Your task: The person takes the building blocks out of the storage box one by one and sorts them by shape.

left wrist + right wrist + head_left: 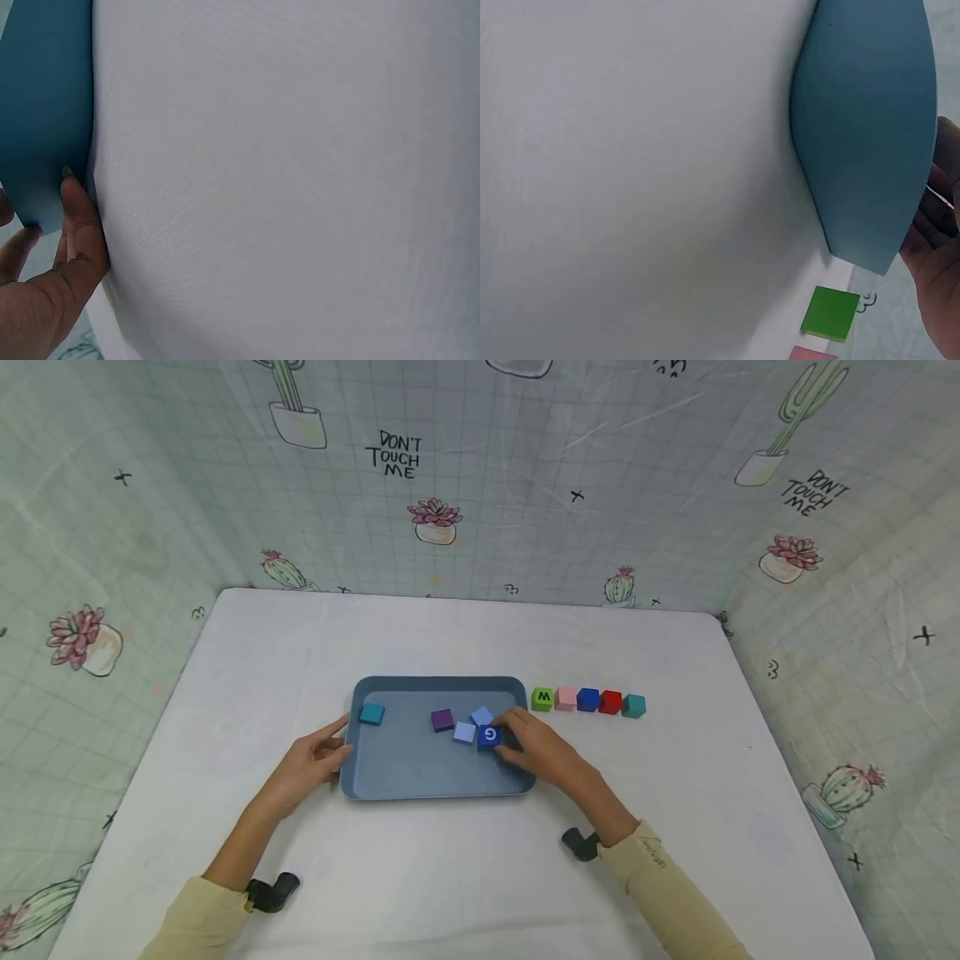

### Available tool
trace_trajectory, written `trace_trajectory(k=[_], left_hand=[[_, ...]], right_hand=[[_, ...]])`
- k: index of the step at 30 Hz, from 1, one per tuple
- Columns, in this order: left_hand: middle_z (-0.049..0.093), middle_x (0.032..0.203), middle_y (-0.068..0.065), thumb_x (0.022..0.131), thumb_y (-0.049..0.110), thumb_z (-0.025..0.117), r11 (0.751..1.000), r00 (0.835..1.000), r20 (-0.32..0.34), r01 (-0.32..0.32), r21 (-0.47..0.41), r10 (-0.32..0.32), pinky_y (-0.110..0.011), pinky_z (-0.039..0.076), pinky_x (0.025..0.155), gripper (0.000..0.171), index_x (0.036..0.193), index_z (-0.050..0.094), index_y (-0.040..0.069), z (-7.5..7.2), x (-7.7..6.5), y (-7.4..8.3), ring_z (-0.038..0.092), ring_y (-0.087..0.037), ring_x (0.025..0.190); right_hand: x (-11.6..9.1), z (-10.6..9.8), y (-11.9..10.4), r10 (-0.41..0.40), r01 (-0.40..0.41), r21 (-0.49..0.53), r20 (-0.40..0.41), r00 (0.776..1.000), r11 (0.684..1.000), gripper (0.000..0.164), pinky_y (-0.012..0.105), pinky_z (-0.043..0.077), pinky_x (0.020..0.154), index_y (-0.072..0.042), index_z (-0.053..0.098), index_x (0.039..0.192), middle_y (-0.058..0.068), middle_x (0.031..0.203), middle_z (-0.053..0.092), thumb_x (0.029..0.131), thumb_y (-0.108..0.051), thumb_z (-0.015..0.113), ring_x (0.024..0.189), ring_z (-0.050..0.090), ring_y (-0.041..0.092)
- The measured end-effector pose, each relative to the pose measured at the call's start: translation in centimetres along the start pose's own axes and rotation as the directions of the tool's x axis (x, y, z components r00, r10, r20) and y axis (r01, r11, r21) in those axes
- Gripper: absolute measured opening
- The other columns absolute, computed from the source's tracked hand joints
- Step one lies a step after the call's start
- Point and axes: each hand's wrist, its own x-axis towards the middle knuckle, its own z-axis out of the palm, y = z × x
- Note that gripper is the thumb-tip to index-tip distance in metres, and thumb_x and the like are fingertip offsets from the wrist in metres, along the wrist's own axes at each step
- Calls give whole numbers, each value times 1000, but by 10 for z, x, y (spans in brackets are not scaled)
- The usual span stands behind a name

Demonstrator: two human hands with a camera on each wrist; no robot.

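A blue-grey tray (420,777) lies on the table, and my left hand (315,758) holds its left edge with thumb and fingers at the rim. In the left wrist view the thumb (79,214) presses against the tray's wall. Inside the tray, near its right end, my right hand (542,748) pinches a dark blue cube (489,737) marked with a white G. Two light blue cubes, one in front (464,733) and one behind (482,717), sit close by it. A purple cube (442,720) is left of them. The right wrist view hides the held cube behind the tray wall (862,135).
A teal cube (372,714) sits at the tray's left end. Right of the tray stands a row of cubes: green with a W (542,699), pink (566,698), blue (588,699), red (611,702) and teal (633,706). Printed cloth (510,527) surrounds the white table (420,877).
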Motion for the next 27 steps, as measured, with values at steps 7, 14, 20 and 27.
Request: trace_trajectory(k=[7,14,20,27], left_hand=[[43,123,-28,96,16,56,1000,1000,5,-1,-1,1,-32,55,71,61,149,27,11,0,-1,1,53,-36,105],[44,122,-27,97,16,55,1000,1000,12,-10,-6,10,-32,54,72,60,149,26,12,-1,0,1,54,-37,105],[43,123,-27,97,16,55,1000,1000,18,-5,-5,5,-32,54,73,60,150,26,12,-2,0,1,53,-37,106],[43,124,-27,97,17,55,1000,1000,10,1,-4,-1,-32,54,72,61,150,26,12,-2,0,1,53,-37,106]], right_hand=[[-3,-9,3,69,-69,60,-2,998,996,42,28,49,88,-7,54,123,4,110,55,85,-12,72,103,56,17],[-5,-19,5,93,-90,73,-39,995,993,43,30,49,87,-6,54,123,7,113,55,85,-11,72,105,57,21],[-7,-25,10,120,-114,92,-69,990,989,42,33,52,83,-6,55,122,6,109,57,84,-9,72,101,59,20],[-14,-34,21,146,-138,82,-97,985,987,42,35,52,83,-3,54,123,9,112,56,85,-9,71,101,58,22]])
